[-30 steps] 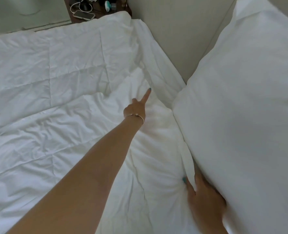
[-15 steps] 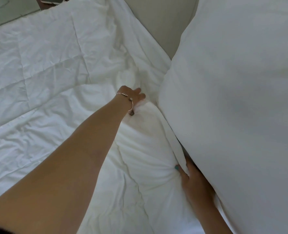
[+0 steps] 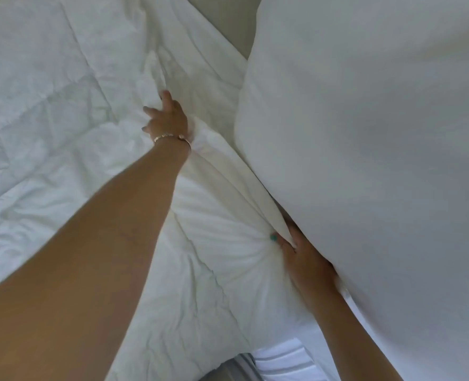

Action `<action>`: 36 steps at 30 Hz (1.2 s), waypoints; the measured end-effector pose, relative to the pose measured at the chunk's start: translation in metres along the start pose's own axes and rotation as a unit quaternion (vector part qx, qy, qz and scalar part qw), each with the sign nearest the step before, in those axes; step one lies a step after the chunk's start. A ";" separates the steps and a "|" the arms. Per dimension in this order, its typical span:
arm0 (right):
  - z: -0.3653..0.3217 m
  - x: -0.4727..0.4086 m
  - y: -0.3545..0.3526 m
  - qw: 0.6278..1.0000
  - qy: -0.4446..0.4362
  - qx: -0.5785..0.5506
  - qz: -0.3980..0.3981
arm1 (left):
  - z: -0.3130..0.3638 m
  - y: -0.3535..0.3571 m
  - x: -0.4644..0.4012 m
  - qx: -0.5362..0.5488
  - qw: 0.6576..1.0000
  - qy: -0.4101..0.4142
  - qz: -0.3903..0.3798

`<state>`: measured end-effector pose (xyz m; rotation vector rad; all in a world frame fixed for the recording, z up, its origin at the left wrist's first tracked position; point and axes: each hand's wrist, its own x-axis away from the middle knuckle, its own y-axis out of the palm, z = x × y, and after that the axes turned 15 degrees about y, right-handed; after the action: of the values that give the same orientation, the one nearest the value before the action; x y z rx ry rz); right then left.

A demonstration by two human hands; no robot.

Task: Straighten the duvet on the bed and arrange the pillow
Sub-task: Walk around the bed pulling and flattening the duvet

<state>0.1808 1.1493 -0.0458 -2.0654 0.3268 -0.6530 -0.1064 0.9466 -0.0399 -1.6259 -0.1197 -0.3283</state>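
A white quilted duvet [image 3: 63, 111] covers the bed, creased, with its top edge bunched along the right. A large white pillow [image 3: 379, 133] stands tilted at the right, leaning over that edge. My left hand [image 3: 167, 118], with a bracelet at the wrist, lies on the duvet's top edge, fingers spread and pressing on the fabric. My right hand [image 3: 302, 259] sits under the pillow's lower side and pinches the duvet's edge, and creases radiate from the pinch. Part of its fingers is hidden by the pillow.
A beige headboard or wall [image 3: 228, 26] shows at the top between duvet and pillow. A strip of white sheet [image 3: 285, 358] shows at the bottom, below the duvet's corner.
My left hand went from pointing, to closing on the duvet's edge, to lying spread on it now. The view moved closer and lower. My right hand kept its pinch.
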 end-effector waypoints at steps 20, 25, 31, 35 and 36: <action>0.006 0.030 -0.007 0.935 -0.143 0.323 0.000 | -0.040 0.088 0.241 0.236 0.954 0.156 -0.101; -0.073 0.090 0.023 0.914 0.040 0.403 0.007 | -0.128 0.146 0.408 0.168 0.951 0.095 -0.240; -0.188 0.252 0.126 0.867 -0.237 0.387 -0.208 | -0.273 0.211 0.564 0.189 0.955 0.023 -0.226; -0.224 0.369 0.222 0.801 -0.258 0.414 -0.347 | -0.374 0.243 0.626 0.186 0.963 -0.035 -0.189; -0.231 0.392 0.245 0.799 -0.254 0.421 -0.346 | -0.397 0.252 0.640 0.180 0.965 -0.049 -0.182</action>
<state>0.3783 0.6722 -0.0229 -1.3344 -0.9317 -0.4814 0.5161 0.4560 -0.0806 -1.2523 -0.5301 -0.4772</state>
